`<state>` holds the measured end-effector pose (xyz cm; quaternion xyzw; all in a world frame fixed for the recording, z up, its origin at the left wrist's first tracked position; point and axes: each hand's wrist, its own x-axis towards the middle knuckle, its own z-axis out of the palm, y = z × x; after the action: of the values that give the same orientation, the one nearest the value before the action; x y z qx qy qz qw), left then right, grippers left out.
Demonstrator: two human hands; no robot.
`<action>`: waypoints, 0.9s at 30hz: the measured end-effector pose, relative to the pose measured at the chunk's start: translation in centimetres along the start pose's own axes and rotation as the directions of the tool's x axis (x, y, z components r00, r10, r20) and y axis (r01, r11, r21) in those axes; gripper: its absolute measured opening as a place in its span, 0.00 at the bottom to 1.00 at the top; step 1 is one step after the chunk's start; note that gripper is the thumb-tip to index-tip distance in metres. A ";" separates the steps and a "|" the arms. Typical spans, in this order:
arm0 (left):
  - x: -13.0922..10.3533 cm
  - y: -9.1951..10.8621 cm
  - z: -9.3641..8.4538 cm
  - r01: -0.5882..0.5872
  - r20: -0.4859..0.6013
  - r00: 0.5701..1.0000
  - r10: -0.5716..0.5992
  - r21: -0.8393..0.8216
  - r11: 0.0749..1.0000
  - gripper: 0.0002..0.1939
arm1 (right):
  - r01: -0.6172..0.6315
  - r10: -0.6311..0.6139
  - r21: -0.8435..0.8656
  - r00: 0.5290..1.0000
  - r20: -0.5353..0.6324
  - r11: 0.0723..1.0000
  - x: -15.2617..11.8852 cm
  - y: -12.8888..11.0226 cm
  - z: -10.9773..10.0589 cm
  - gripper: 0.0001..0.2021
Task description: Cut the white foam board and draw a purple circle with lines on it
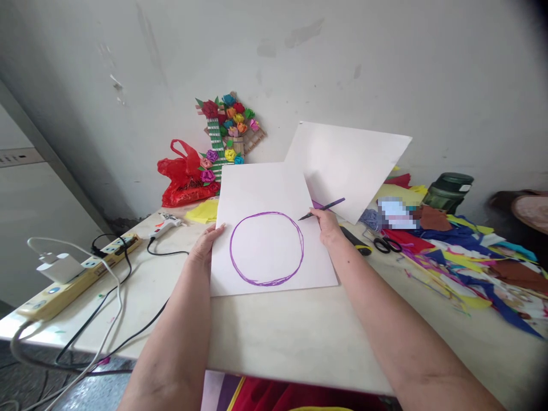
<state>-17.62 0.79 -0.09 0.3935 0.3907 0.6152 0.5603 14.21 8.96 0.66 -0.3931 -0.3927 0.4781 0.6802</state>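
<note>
A white board (261,188) with a purple circle (231,251) drawn on it is tilted up toward me above the table. My left hand (204,242) grips its left edge, thumb on the front and fingers hidden behind. At the right edge is my right hand (326,225), thumb in front, with a purple marker (334,203) held across it, dark tip pointing left over the board. Behind, a second white sheet (351,165) leans at an angle against the wall.
A glue gun (166,224), a power strip (81,279) with cables and a red plastic bag (182,177) are on the left. Paper flowers (235,117) stand at the back. Scissors (387,245), a yellow-black cutter (357,242), colourful scraps (466,262) and a green flask (448,192) lie right.
</note>
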 end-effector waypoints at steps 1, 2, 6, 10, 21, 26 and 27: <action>-0.1 0.0 0.0 0.006 0.019 1.000 -0.006 -0.001 1.000 0.16 | -0.013 0.013 0.003 1.000 -0.003 1.000 0.1 0.0 -0.1 0.06; -0.2 0.0 0.1 0.014 0.033 0.999 -0.014 -0.001 1.000 0.16 | -0.047 0.047 0.013 0.999 -0.013 0.999 0.1 -0.1 -0.1 0.07; -0.1 0.0 0.1 0.035 0.013 0.999 -0.034 -0.005 0.999 0.18 | -0.146 0.148 0.063 0.988 -0.035 0.987 -0.3 -0.4 0.1 0.07; 0.3 0.0 0.3 0.046 -0.034 0.998 -0.047 -0.024 0.999 0.16 | -0.182 0.186 0.098 0.982 -0.043 0.978 -0.7 -0.5 0.3 0.05; -0.2 0.0 0.6 -0.013 0.028 1.000 0.013 -0.005 1.000 0.20 | -0.201 0.204 0.068 0.978 -0.045 0.977 -0.1 -0.2 -0.1 0.03; -0.2 -0.1 0.5 -0.002 0.062 0.998 0.003 -0.012 1.000 0.21 | -0.155 0.162 0.073 0.981 -0.102 0.985 -0.4 -0.7 0.2 0.05; -0.2 -0.1 0.4 -0.002 0.067 0.998 0.003 -0.012 1.000 0.21 | -0.153 0.162 0.085 0.980 -0.114 0.985 -0.5 -0.9 0.3 0.05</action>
<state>-17.18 0.65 -0.06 0.4110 0.3675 0.6047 0.5748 14.10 8.29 1.50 -0.4248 -0.3002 0.5205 0.6771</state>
